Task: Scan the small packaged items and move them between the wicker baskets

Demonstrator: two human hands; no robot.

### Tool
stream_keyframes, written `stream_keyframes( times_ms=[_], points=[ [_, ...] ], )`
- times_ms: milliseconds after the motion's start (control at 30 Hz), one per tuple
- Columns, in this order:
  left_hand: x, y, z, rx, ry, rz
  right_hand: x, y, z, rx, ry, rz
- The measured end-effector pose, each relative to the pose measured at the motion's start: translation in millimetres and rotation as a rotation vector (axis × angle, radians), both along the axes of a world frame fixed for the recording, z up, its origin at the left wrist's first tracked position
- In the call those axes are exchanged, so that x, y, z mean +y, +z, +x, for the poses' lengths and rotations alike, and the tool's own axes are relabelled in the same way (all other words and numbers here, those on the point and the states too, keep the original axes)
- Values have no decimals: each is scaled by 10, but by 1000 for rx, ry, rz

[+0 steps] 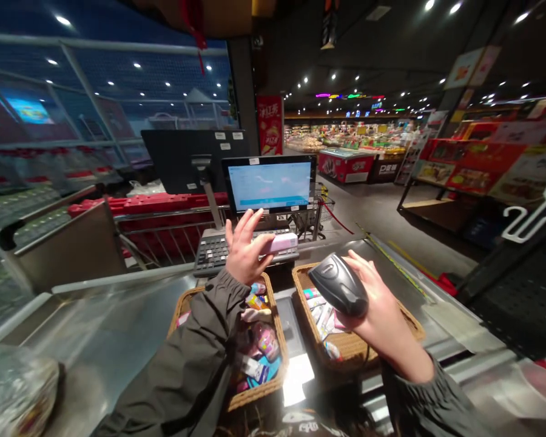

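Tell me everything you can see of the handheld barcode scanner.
The handheld barcode scanner is dark grey to black, seemingly glossy plastic, with a rounded head. The right hand grips it from behind, above the right wicker basket. Its head tilts left toward the pink box in the left hand. No cord shows.

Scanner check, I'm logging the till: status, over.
Right hand grips scanner. Left hand holds pink packet above keyboard. Nothing between scanner and packet.
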State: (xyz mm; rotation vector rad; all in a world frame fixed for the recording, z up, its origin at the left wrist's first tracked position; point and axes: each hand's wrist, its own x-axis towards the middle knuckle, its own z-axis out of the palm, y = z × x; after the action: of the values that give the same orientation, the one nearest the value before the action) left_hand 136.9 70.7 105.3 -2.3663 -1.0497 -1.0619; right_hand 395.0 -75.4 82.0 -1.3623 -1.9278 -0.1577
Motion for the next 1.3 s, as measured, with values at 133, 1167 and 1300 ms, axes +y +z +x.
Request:
stream_keyframes(
  times_ms=[133,1167,1300],
  points=[
    [-77,46,-235,-18,48,-15,4,29,-185,-23,58,11],
    [-217,-288,-1010,-1,76,-116,5,-68,-641,-45,174,-67],
    [-251,-469,-1268,71,135,-207,58,-109,-742,-34,214,-89]
  ],
)
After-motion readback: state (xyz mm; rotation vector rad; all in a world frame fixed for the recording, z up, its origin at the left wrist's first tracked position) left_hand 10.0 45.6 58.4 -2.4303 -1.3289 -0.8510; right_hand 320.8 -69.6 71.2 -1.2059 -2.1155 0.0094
